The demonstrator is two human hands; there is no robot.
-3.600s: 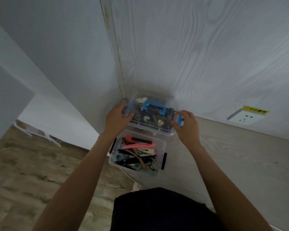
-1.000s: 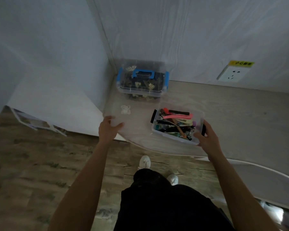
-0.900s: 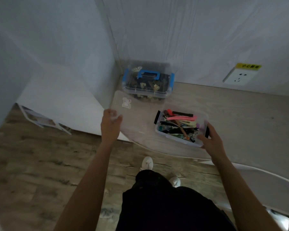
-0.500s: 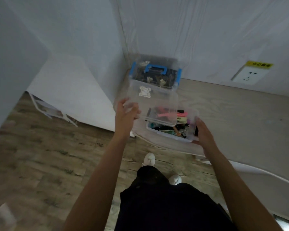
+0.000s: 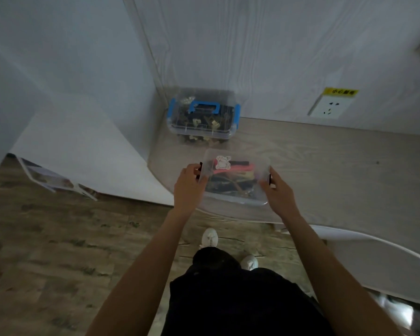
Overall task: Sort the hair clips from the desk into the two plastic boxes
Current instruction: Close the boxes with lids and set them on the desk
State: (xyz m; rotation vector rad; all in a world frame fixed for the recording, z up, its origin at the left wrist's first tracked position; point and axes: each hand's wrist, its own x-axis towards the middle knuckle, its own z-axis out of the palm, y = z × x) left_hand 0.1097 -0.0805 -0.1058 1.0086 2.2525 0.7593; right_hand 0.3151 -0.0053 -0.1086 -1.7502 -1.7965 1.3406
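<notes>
Near box (image 5: 235,187), seemingly lidded, between hands (image 5: 233,187)

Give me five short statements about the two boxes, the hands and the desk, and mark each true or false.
1. A clear lid with a sticker covers the near box. True.
2. The far box has red latches and a red handle. False: they are blue.
3. The left hand and right hand are at opposite ends of the near box. True.
4. The far box stands on top of the near box. False: it stands apart, behind it, in the corner of the desk.
5. Loose hair clips lie scattered on the desk. False: none show outside the boxes.
</notes>
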